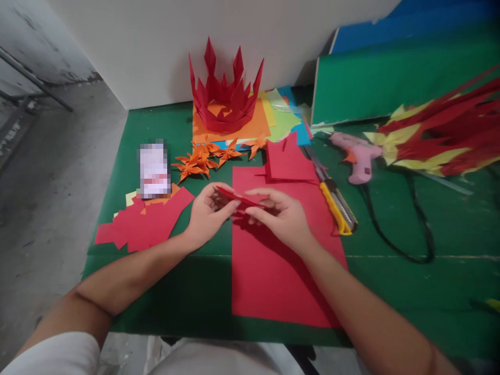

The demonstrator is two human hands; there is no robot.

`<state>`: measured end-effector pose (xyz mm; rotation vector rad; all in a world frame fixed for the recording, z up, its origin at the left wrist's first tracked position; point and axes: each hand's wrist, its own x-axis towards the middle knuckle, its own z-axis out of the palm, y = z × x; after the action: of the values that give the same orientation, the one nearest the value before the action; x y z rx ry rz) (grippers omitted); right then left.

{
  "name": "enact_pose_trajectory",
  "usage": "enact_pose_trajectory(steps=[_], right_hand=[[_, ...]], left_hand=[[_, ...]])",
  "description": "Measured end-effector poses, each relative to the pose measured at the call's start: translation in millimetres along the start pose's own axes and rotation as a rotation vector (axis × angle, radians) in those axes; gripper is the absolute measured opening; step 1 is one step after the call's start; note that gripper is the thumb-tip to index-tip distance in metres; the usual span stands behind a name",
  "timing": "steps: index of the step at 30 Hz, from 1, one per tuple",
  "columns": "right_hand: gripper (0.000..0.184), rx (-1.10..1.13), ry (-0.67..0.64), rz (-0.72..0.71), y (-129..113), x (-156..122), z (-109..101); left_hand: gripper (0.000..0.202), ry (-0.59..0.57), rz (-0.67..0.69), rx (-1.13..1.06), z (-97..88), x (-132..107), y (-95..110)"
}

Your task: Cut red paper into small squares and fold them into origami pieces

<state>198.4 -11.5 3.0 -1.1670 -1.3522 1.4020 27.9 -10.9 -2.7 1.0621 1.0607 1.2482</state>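
Note:
My left hand (208, 213) and my right hand (282, 214) meet over the green table (410, 229), both pinched on a small folded piece of red paper (239, 198) held edge-on between them. They hover over the upper left part of a large red paper sheet (273, 271) lying flat on the table. Just beyond my fingers lies a stack of folded red pieces (289, 161).
A red paper crown (224, 96) stands on coloured sheets at the back. Orange paper stars (203, 159) and red offcuts (146, 221) lie left, beside a blurred card (154, 169). A yellow utility knife (336, 200), pink glue gun (357, 156) with black cord and a red-yellow paper piece (441, 135) lie right.

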Motion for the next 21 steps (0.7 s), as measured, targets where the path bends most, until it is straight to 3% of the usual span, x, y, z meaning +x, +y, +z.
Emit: enact_pose_trajectory(steps=[5,8,12,14,17,21], right_hand=[[0.012,-0.123,0.165,-0.109,2,0,-3],[0.013,-0.282,0.209,-0.224,2,0,-6],[0.020,-0.414,0.159,-0.337,1,0,-8],[0.025,-0.459,0.120,-0.381,0,0,-9],[0.029,-0.474,0.048,-0.437,-3,0,-11],[0.022,-0.423,0.000,-0.449,-7,1,-13]], left_hand=[[0.029,-0.152,0.035,-0.163,-2.9,-1,2],[0.037,-0.174,-0.031,-0.279,-4.1,0,6],[0.036,-0.071,-0.171,-0.264,-3.8,4,4],[0.040,-0.044,-0.166,-0.216,-3.8,6,0],[0.038,-0.054,-0.149,-0.179,-3.9,8,-4],[0.029,-0.075,-0.251,-0.169,-2.8,6,-2]])
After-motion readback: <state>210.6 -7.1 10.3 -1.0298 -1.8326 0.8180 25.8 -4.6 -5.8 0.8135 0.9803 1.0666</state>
